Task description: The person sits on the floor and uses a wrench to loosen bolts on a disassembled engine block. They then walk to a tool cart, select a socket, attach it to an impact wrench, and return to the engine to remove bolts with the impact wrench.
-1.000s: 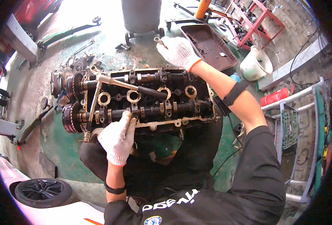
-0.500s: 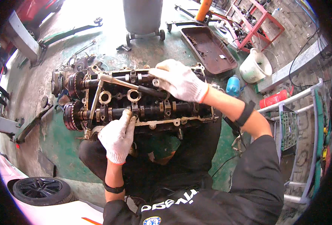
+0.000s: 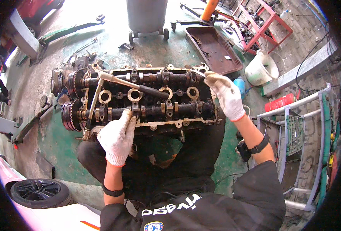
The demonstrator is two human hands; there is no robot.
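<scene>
Our right hand (image 3: pixel 225 94) pinches a slim metal tool (image 3: pixel 197 72) by the cylinder head (image 3: pixel 166 123); our left hand (image 3: pixel 117 139) touches its near rim, whether gripping, we cannot tell

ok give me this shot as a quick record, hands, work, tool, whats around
left hand: white-gloved, fingers at the near edge of the cylinder head
right hand: white-gloved, holding a slim metal tool by the far right corner of the cylinder head
work: dark cylinder head with two camshafts running left to right
tool on top: angled metal bar with a black grip, lying across the cylinder head
beyond: brown tray on the floor
right side: white bucket, red extinguisher
lower left: dark-spoked wheel
</scene>
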